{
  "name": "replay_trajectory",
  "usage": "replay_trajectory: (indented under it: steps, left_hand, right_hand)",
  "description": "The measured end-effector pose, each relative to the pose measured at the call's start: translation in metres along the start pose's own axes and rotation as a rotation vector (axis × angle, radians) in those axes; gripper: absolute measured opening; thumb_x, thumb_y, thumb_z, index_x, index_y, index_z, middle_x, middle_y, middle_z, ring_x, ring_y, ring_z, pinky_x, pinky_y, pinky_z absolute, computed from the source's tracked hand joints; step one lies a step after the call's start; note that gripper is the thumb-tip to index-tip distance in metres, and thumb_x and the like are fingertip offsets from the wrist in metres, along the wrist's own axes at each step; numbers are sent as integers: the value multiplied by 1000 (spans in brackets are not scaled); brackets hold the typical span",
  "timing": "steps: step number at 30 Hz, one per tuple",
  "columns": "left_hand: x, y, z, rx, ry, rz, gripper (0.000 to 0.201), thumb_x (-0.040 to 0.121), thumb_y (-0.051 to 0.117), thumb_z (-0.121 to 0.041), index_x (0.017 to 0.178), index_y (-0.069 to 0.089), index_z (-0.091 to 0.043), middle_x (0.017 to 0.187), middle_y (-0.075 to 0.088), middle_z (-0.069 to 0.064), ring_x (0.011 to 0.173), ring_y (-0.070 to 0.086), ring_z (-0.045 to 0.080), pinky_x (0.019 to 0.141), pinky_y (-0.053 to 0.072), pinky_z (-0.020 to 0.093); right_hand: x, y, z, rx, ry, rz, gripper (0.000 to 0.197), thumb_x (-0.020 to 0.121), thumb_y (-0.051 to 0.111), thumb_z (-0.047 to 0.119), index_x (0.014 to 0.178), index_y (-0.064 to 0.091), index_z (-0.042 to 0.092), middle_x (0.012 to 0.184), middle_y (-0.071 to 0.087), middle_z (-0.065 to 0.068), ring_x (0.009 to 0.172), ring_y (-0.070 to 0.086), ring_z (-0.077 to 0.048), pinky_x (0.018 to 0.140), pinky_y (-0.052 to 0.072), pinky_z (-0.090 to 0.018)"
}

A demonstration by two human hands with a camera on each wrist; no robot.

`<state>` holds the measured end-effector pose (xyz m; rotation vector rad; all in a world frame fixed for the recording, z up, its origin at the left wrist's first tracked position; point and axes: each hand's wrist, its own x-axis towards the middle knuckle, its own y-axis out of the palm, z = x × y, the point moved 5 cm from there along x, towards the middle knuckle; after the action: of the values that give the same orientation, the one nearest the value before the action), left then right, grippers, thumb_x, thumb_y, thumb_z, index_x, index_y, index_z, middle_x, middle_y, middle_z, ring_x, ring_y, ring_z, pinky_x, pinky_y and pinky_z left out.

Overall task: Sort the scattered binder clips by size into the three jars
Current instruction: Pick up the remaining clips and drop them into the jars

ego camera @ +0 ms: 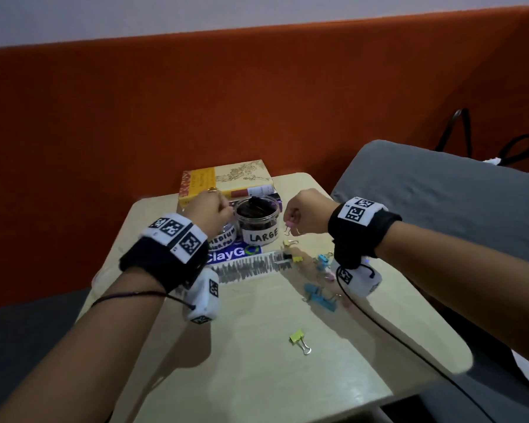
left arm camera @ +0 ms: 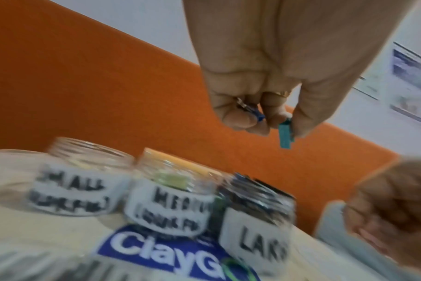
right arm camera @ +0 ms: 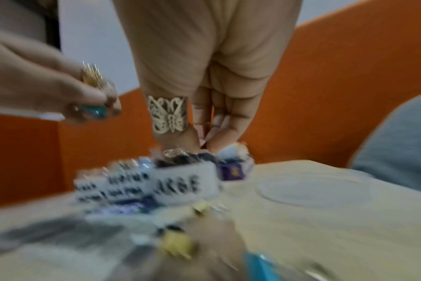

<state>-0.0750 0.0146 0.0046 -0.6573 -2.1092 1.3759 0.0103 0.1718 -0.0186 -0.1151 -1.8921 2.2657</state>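
Observation:
Three clear jars stand in a row on the small table: SMALL, MEDIUM and LARGE, the last filled with dark clips. Over the MEDIUM jar my left hand hovers with a teal binder clip pinched between thumb and fingers. Just right of the LARGE jar, my right hand pinches a small pink clip by its wire handles. Loose on the table lie blue clips, a lone yellow clip and other yellow ones.
A yellow book lies behind the jars. Under them sit a blue ClayGo sticker and a scribbled paper strip. A grey cushion borders the table on the right, and an orange partition rises behind.

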Motion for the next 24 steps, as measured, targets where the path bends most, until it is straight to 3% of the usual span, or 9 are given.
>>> replay_trajectory:
  steps: [2,4,6,8,10,13,18,21,24]
  left_hand:
    - [-1,-16,35,10,-155,-98,22,95,47,-8,98,66,1,96,65,14,94,59,28,80,44,32]
    - [-1,-20,66,60,-294,-108,24,93,49,-4,108,67,2,117,64,18,109,58,32,92,46,35]
    - [2,-17,89,89,-362,-84,26,93,50,-2,113,66,1,126,59,18,115,57,33,98,47,36]
    - [9,-15,110,66,-398,-91,27,92,53,-2,115,66,0,126,60,17,116,58,32,99,47,36]
    - [14,-16,123,6,-427,-124,25,91,55,-3,112,69,-1,122,65,14,115,59,29,99,47,33]
    - [18,-17,128,-68,-438,-147,24,90,59,-11,109,71,-1,117,68,12,114,60,27,96,46,29]
    - [26,-4,147,-321,-467,-110,47,94,48,-36,95,68,6,97,71,23,93,68,36,88,54,46]
    - [19,-9,151,-374,-458,-136,50,97,38,-38,103,66,3,100,71,21,95,66,36,91,51,46]
    - [7,-19,145,-344,-411,-145,53,101,30,-37,110,64,3,108,68,21,102,63,36,95,48,45]
  right_hand:
    - [3,-7,27,78,-50,-42,19,80,63,7,96,74,3,99,74,-12,86,65,-25,74,47,-27]
    - [10,-8,57,151,-100,-50,19,82,63,8,96,74,4,97,73,-13,84,64,-25,74,50,-29]
    - [19,-8,84,202,-149,-64,18,81,61,7,92,74,2,89,73,-13,72,59,-21,65,47,-28]
    - [33,-8,106,223,-169,-86,19,80,59,5,91,74,0,83,71,-13,71,55,-17,65,47,-29]
    - [50,-5,123,217,-169,-98,20,83,57,5,93,73,-2,86,70,-15,74,56,-20,70,50,-33]
    - [79,1,141,206,-132,-117,19,86,54,8,86,71,0,80,61,-11,74,52,-20,65,42,-29]
    - [108,13,161,190,-112,-78,23,89,55,11,103,72,3,105,71,-12,79,51,-18,69,42,-26]
    - [114,21,170,158,-147,-22,24,88,54,8,106,70,4,109,71,-12,93,63,-24,79,50,-31]
    - [116,32,177,131,-188,76,43,87,56,4,129,54,10,117,66,-11,108,61,-26,87,51,-32]
